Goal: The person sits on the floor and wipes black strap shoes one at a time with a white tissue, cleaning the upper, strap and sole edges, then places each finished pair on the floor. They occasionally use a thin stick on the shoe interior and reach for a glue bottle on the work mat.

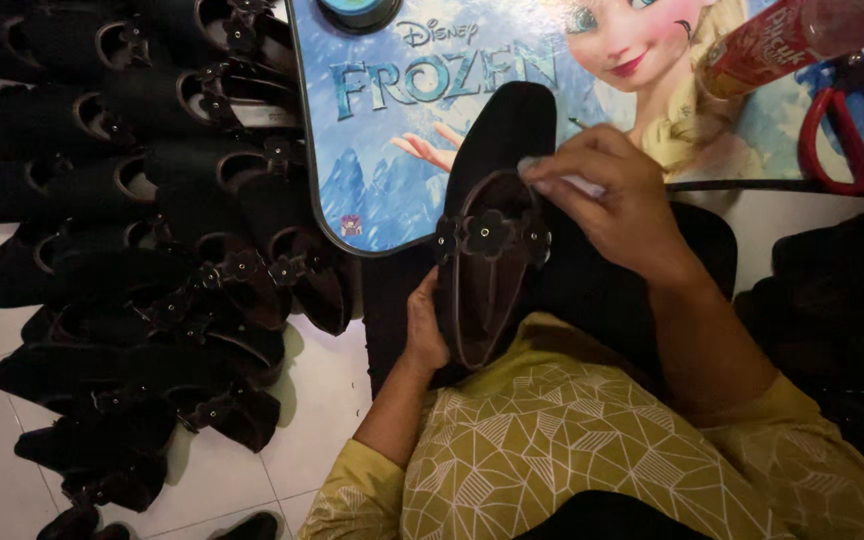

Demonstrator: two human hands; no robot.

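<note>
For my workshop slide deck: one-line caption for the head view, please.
Left hand steadies a black flat shoe with flower trim while right hand presses a small white piece against its opening.

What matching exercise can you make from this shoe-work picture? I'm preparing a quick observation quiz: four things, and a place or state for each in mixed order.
Things:
1. Left hand
2. Right hand
3. Red scissors
4. Pile of black shoes

Places or states:
A. On the white floor at left
B. Pinching a small white piece at the held black shoe
C. Gripping the shoe's heel end
D. Lying on the picture board, far right

Pairs: 1-C, 2-B, 3-D, 4-A
</note>
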